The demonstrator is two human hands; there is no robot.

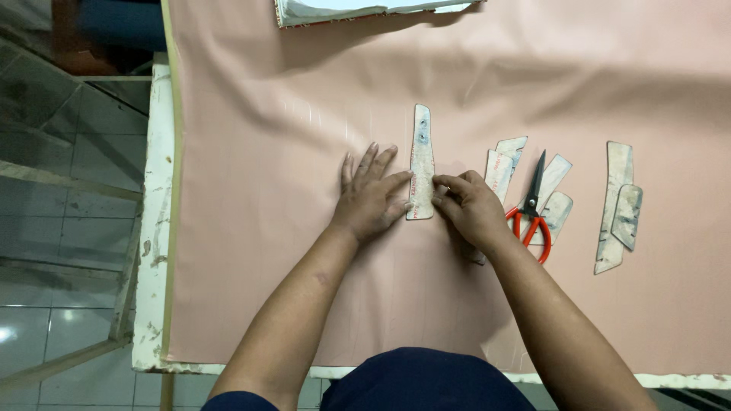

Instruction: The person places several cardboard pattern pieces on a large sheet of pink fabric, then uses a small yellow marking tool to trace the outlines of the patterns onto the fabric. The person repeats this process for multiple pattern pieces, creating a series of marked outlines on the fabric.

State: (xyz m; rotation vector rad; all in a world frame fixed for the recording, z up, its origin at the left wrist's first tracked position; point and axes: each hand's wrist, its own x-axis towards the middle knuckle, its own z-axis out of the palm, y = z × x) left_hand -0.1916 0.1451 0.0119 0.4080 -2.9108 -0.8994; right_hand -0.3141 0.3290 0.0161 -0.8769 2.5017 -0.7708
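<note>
1. Head view: my left hand [371, 199] lay flat on the pink sheet [289, 228], fingers spread, fingertips pressing the left edge of the long cardboard template [421, 164].
2. My right hand [466, 205] was curled, fingers pinched narrow against the template's lower right edge. I could not tell if it held a pen or anything else.
3. The template lay upright between both hands, its narrow end pointing away from me.
4. Just right of my right hand: a small pile of other template pieces [502, 164] and the red-handled scissors [531, 209], lying on some of them, blades closed, not touched.
5. Further right, well apart from my grip: two more template strips [618, 202], overlapping.
6. Far beyond my hands, at the top edge: a folded stack of white material [343, 9].
7. Left of my left hand: the worn white table edge [156, 228].
</note>
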